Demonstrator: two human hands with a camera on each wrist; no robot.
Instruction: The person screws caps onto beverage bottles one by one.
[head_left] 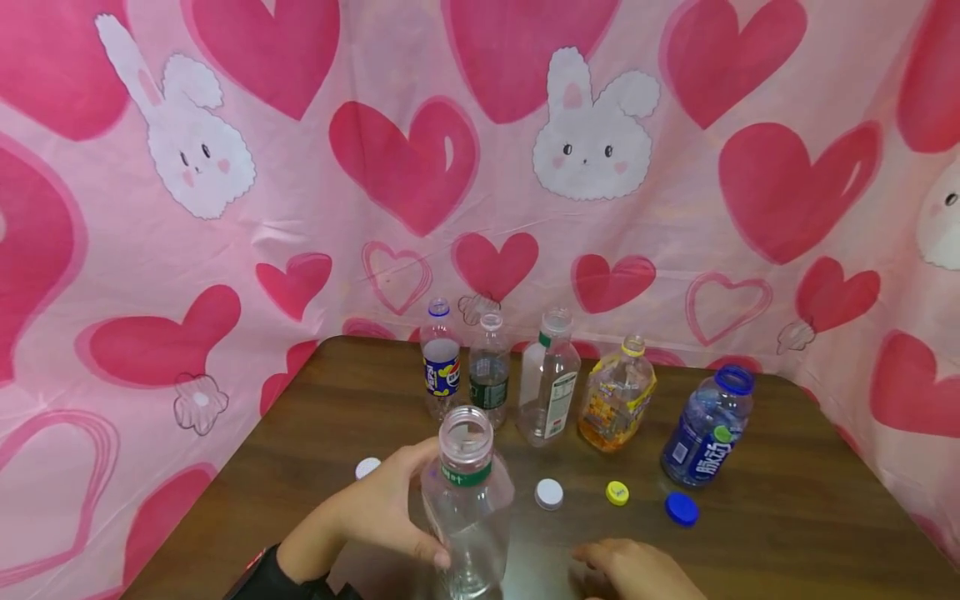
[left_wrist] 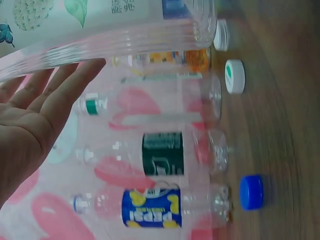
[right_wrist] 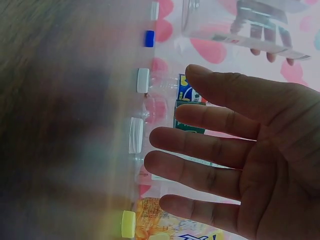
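My left hand (head_left: 390, 504) grips a clear square plastic bottle (head_left: 468, 517) with a green band at its neck and an uncapped mouth. Thumb and fingers lie around its side. In the right wrist view the bottle's base (right_wrist: 192, 17) is held off the table, and fingers show through its clear wall. My right hand (head_left: 637, 571) is low over the front of the table, holding nothing; its fingers are extended and spread in the right wrist view. Nearest to it are a white cap (head_left: 549, 493) and a yellow cap (head_left: 617, 493).
Uncapped bottles stand in a back row: Pepsi (head_left: 441, 367), green-labelled (head_left: 489, 375), tall clear (head_left: 550, 379), orange-labelled (head_left: 617, 396) and wide blue (head_left: 707, 429). A blue cap (head_left: 682, 508) lies at right, another white cap (head_left: 367, 467) at left. A pink heart-patterned cloth (head_left: 495, 192) hangs behind the table.
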